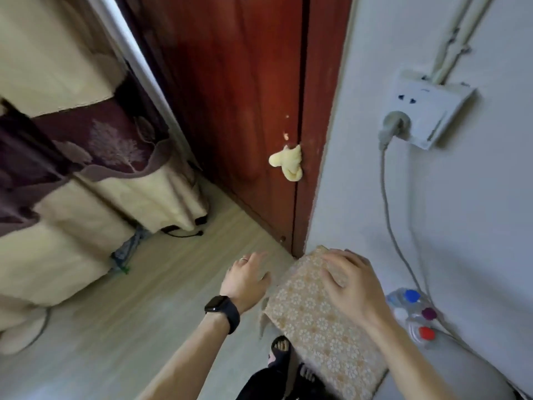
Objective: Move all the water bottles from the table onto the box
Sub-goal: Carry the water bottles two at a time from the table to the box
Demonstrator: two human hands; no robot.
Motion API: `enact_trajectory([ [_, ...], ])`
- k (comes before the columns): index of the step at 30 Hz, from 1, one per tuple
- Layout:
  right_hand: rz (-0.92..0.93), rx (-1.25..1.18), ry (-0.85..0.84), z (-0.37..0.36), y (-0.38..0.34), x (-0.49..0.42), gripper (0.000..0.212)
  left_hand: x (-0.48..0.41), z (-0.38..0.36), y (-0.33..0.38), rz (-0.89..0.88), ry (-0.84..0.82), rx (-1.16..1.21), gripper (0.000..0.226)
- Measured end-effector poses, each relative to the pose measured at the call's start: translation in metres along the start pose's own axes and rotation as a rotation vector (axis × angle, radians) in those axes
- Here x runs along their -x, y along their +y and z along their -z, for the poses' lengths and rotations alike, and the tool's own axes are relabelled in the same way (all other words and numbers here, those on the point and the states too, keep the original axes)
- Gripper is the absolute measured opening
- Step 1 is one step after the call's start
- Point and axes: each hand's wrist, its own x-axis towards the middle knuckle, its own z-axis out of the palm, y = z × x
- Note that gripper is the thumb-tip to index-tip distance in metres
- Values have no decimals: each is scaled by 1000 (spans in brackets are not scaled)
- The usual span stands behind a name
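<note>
Floral-papered box (311,321) sits by the door corner, no bottle on its top. Right grip (350,287) lies flat on the far end, fingers spread apart, holding nothing. Left grip (248,280) hangs off the box's left edge over the floor, fingers loose and apart, empty. Water bottles (412,310) show three caps (blue, purple, red) clustered on the grey worktop (461,370) against the wall, right of the box and just past the right wrist. Blurred, so can't tell upright or tilted. Right grip is far nearer. Likely move: lift off the box and swing right toward the caps
</note>
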Motion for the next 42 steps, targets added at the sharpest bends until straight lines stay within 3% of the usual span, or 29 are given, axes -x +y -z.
enact_trajectory([
  [6,305,-11,-231,-53,-91,-34,35,88,46,-98,310,291,94,54],
  [14,740,-23,-602,-154,-269,7,42,267,90,-215,707,687,151,55],
  [20,1125,-51,-654,-228,-440,75,44,398,153,-289,859,995,120,56],
  [24,1282,-116,-660,-267,-547,133,42,477,201,-338,953,1162,28,55],
  [32,1471,-201,-700,-335,-695,209,46,595,267,-412,1130,1328,-68,52],
  [42,1641,-290,-839,-462,-860,242,52,667,342,-525,1423,1387,-130,51],
])
